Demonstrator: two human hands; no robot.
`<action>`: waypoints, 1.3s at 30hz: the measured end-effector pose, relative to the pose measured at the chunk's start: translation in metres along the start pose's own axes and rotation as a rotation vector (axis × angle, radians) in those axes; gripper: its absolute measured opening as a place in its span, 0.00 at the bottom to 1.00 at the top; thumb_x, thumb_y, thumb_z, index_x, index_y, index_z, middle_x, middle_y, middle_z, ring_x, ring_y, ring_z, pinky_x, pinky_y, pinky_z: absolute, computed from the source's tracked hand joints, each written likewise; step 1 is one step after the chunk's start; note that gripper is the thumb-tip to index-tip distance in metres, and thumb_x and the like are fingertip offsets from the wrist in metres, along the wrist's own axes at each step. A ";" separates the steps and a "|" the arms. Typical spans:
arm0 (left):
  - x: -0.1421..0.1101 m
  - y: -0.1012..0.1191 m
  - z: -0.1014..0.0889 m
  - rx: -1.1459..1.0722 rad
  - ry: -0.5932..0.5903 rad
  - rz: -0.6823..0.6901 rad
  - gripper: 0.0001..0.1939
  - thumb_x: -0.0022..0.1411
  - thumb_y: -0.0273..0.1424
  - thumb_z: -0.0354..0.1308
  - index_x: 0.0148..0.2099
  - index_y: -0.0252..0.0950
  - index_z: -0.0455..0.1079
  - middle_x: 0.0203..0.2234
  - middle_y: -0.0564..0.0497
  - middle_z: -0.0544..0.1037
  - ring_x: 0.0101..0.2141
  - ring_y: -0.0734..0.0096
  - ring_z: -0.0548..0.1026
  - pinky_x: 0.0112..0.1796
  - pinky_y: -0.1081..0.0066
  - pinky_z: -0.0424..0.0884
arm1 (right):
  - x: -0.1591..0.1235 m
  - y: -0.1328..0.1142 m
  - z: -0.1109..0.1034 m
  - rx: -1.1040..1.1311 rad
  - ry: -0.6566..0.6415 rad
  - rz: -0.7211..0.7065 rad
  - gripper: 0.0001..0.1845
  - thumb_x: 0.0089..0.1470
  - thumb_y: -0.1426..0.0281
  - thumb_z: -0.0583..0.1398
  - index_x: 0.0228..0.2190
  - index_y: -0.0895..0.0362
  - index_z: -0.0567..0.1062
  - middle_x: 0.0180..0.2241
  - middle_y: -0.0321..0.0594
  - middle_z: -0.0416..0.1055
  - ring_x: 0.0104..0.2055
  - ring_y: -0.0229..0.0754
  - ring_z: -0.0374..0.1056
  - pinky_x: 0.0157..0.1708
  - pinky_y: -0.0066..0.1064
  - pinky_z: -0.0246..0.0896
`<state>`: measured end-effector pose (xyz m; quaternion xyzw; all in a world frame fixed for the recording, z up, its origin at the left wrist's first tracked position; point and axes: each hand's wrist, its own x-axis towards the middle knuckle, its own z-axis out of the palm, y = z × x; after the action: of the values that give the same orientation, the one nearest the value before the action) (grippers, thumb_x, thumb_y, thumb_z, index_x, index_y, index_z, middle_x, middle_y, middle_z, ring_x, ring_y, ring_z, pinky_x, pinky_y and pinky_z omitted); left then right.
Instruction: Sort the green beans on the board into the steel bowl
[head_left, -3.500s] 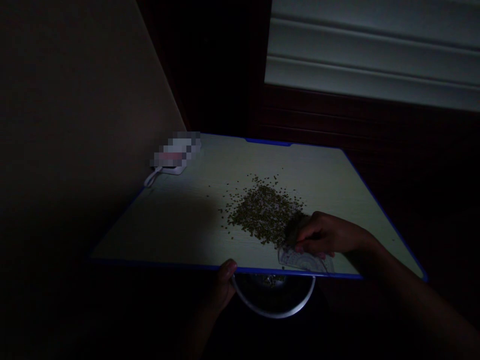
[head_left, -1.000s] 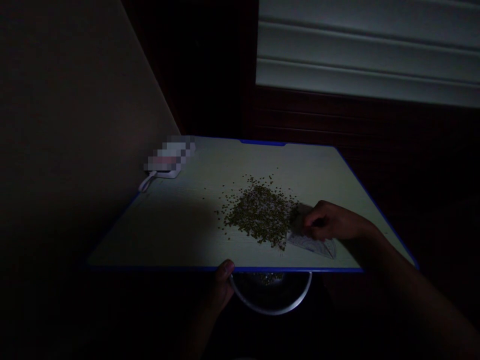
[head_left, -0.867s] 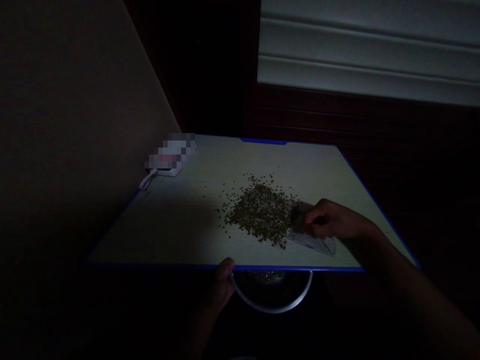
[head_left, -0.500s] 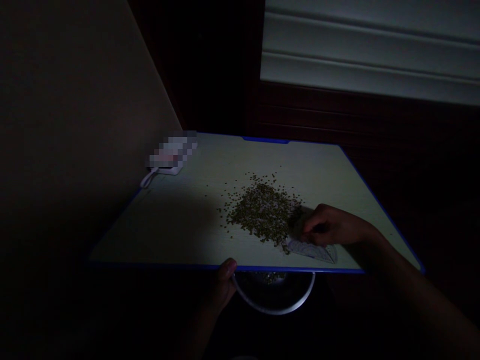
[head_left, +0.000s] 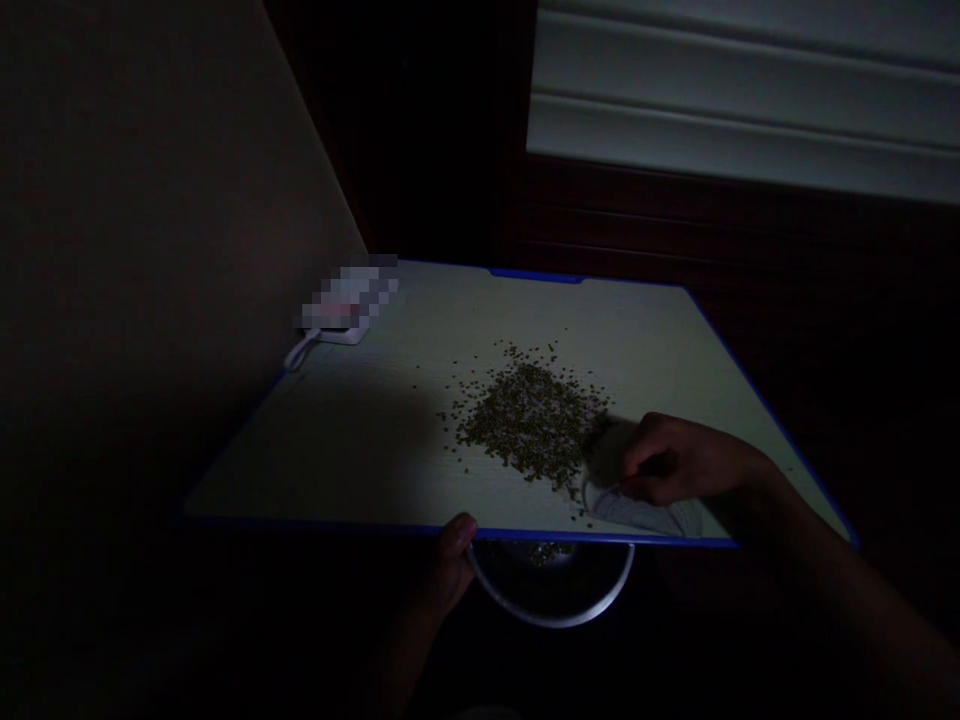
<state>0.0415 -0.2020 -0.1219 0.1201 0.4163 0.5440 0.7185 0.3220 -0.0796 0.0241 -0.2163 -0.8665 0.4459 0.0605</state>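
Observation:
A loose pile of small dark green beans or seeds (head_left: 529, 420) lies on the pale folding table (head_left: 315, 440) with a blue rim. My right hand (head_left: 671, 460) is closed in a pinch at the pile's right side. Under its fingers is a translucent, rounded piece with fine lines (head_left: 641, 512), held by its upper edge near the table's front. My left hand (head_left: 452, 560) is at the front edge, its thumb over the blue rim and the left side of a metal bowl (head_left: 559, 620). Its other fingers are hidden in the dark. Some beans or seeds show inside the bowl, which is partly under the table.
At the table's far left corner lies a white, blurred-out object (head_left: 349, 305) with a strap loop (head_left: 302, 350). A pale wall (head_left: 187, 180) rises on the left. Behind stand dark wood panels and light horizontal slats (head_left: 720, 90). The room is dim.
My right hand has shifted slightly right with the translucent piece, which now looks rounder and wider. A few beans or seeds lie nearer the front edge. My left hand stays at the bowl.

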 end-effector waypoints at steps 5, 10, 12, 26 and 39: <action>-0.001 0.001 0.001 0.002 -0.022 0.007 0.12 0.42 0.39 0.67 0.21 0.36 0.74 0.19 0.47 0.80 0.39 0.43 0.79 0.44 0.52 0.72 | 0.001 0.002 0.001 0.033 0.052 0.043 0.08 0.53 0.75 0.61 0.23 0.62 0.74 0.18 0.28 0.59 0.20 0.29 0.53 0.20 0.21 0.49; -0.001 0.001 0.002 -0.007 -0.004 0.000 0.11 0.43 0.38 0.67 0.19 0.37 0.73 0.22 0.46 0.82 0.42 0.41 0.78 0.46 0.50 0.72 | -0.001 0.004 0.000 0.032 0.079 0.044 0.07 0.53 0.75 0.61 0.24 0.61 0.74 0.19 0.29 0.63 0.20 0.30 0.55 0.20 0.22 0.50; -0.001 0.001 0.002 -0.016 -0.020 -0.016 0.11 0.43 0.39 0.66 0.21 0.36 0.74 0.23 0.44 0.82 0.43 0.40 0.78 0.47 0.49 0.71 | -0.001 0.003 -0.001 0.038 0.072 0.045 0.09 0.54 0.74 0.61 0.23 0.61 0.74 0.18 0.29 0.63 0.20 0.30 0.55 0.19 0.22 0.50; -0.001 0.000 0.001 -0.019 -0.019 -0.013 0.11 0.42 0.38 0.67 0.21 0.36 0.74 0.21 0.45 0.81 0.41 0.41 0.79 0.45 0.50 0.72 | 0.004 0.002 0.003 0.086 -0.011 0.032 0.13 0.58 0.69 0.61 0.24 0.63 0.75 0.17 0.31 0.65 0.19 0.30 0.60 0.20 0.21 0.55; -0.003 0.003 0.006 -0.010 -0.034 -0.009 0.12 0.42 0.40 0.67 0.21 0.37 0.73 0.22 0.45 0.82 0.42 0.40 0.78 0.46 0.49 0.71 | -0.002 0.009 0.004 0.058 -0.038 0.040 0.09 0.54 0.75 0.62 0.23 0.62 0.74 0.16 0.29 0.63 0.17 0.28 0.55 0.18 0.20 0.49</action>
<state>0.0430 -0.2015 -0.1149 0.1239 0.4021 0.5407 0.7284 0.3253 -0.0791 0.0151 -0.2234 -0.8497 0.4758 0.0414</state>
